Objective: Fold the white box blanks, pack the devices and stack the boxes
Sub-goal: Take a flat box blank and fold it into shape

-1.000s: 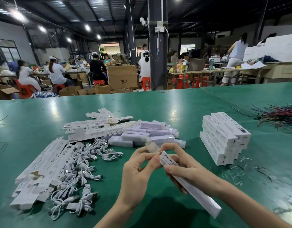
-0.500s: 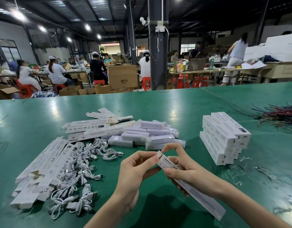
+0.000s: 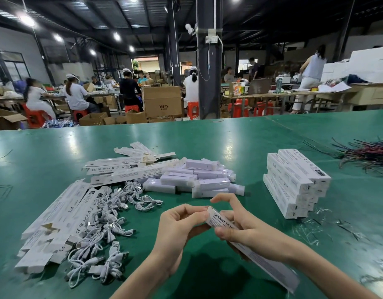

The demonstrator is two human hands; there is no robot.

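A person holds a long white box point(image 3: 218, 220) just above a green bench point(image 3: 207, 137), near its front edge. The right hand point(image 3: 240, 230) has its grip curled round the box's upper part, forefinger lifted. The left hand point(image 3: 179, 225) pinches the box's end, apparently tucking in the end flap. The closed box would likely go next onto the stack of finished boxes point(image 3: 294, 186) at right, squared with the others. Fingers hide the flap, and whether a device is inside cannot be told. Loose devices point(image 3: 197, 178), flat blanks point(image 3: 56, 219) and white cables point(image 3: 104, 223) lie to the left.
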